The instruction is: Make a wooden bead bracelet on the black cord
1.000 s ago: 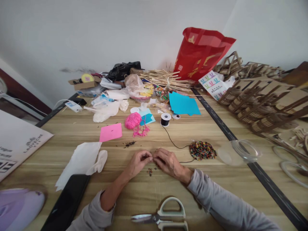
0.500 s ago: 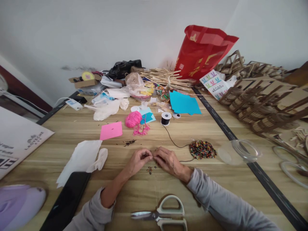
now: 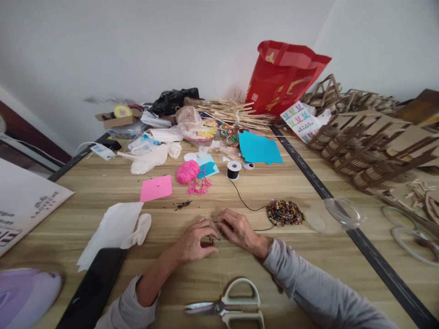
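My left hand is open, its thumb and fingers apart around a few small loose beads on the table. The fingers partly cover those beads. Close beside it, my right hand is closed in a pinch on the end of a thin black cord; a short tip shows at the fingertips. To the right, the cord runs into a coiled heap of strung multicoloured beads. More cord leads from the heap back to a black spool.
Scissors lie near the front edge, with a black phone at left. Short black pieces, pink paper and pink yarn lie beyond my hands. Clear tubing and woven baskets are at right.
My left hand has let go of the cord tip and moved down and toward me over the loose beads, its fingers spreading. My right hand keeps its pinch. The view has shifted slightly.
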A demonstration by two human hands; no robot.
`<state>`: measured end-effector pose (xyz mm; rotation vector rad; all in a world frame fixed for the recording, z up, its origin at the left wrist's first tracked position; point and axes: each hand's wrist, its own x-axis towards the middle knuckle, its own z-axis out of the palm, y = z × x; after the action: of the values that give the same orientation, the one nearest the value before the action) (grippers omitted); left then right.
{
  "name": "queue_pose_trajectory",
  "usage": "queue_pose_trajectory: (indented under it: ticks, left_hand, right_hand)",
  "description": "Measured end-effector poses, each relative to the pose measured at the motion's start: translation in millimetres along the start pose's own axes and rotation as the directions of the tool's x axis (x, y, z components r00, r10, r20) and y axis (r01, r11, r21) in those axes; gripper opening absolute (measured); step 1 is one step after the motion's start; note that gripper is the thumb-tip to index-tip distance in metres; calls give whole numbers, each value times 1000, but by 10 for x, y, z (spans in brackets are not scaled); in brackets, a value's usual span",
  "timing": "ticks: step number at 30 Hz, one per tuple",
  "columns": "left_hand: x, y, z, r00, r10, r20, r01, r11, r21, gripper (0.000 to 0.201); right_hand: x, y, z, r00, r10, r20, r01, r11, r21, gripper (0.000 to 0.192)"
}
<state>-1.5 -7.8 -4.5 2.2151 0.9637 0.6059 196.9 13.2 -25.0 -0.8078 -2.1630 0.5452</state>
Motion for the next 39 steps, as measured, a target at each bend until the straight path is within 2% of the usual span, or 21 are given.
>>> queue_pose_trajectory:
  ticks: [3, 8, 16, 25, 39]
  left_hand:
    - [-18, 22, -15, 998, 4, 67, -9, 997, 72, 19]
    - [-11, -5, -41, 995, 24, 99, -31, 997, 71, 14]
    - [-5, -110, -19, 997, 18, 81, -18, 1000, 7, 11]
    - [3, -41, 38, 1000, 13, 6, -13, 999, 37, 17]
    - [3, 35, 128, 995, 94, 29, -99, 950, 296, 6]
  right_hand:
    - [6, -7, -4, 1000, -1, -8, 1, 1000, 8, 13]
    - [19, -27, -16, 1000, 4, -3, -4, 1000, 8, 14]
    - [0, 5, 5, 1000, 13, 11, -13, 1000, 10, 13]
    - [11, -18, -4, 1000, 4, 3, -4, 1000, -1, 16]
    - [17, -32, -11, 1000, 23, 11, -23, 1000, -1, 16]
